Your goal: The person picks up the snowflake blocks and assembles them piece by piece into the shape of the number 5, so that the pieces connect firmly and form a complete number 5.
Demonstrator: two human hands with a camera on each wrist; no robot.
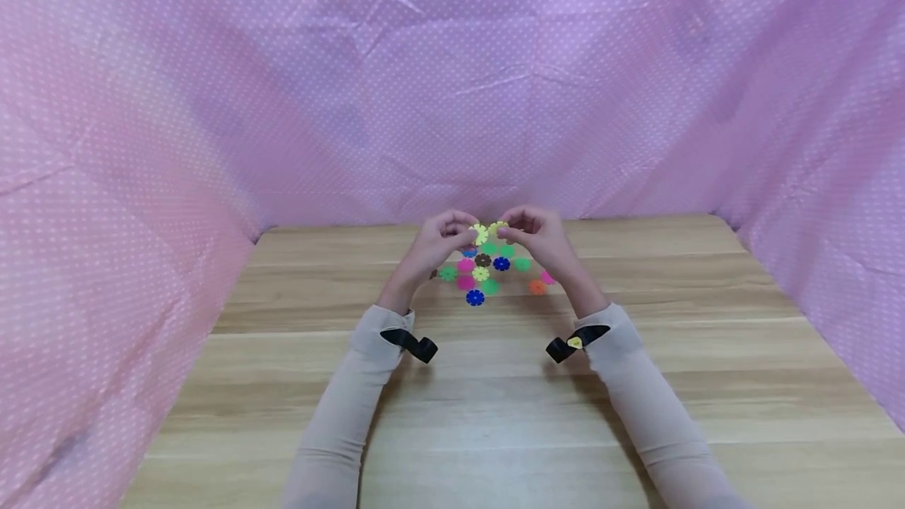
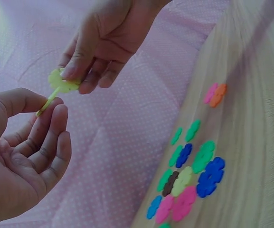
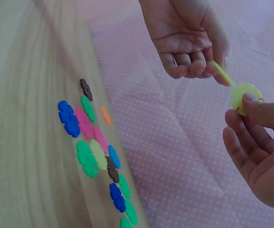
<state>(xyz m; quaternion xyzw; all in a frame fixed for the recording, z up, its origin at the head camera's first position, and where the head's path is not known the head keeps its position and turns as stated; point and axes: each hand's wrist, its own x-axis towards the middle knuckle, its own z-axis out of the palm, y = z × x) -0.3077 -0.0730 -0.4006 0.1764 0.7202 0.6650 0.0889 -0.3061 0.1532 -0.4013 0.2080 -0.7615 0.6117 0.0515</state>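
Note:
My left hand (image 1: 440,246) pinches a yellow snowflake disc (image 1: 481,235) between thumb and fingers, above the far part of the table. Facing it, my right hand (image 1: 543,240) pinches a second yellow snowflake disc (image 3: 240,96). The two discs meet at their rims, set at an angle to each other. In the left wrist view the left hand's disc (image 2: 50,102) appears edge-on. Whether their slots are pushed together I cannot tell. Below the hands lie loose discs, among them a brown disc (image 1: 483,260) and a yellow disc (image 1: 481,274).
The wooden table (image 1: 481,415) carries several flat discs, including a dark blue disc (image 1: 475,298) nearest me and an orange disc (image 1: 537,287) by the right wrist. A pink dotted cloth (image 1: 452,100) hangs behind and at both sides. Black straps with cameras circle both wrists.

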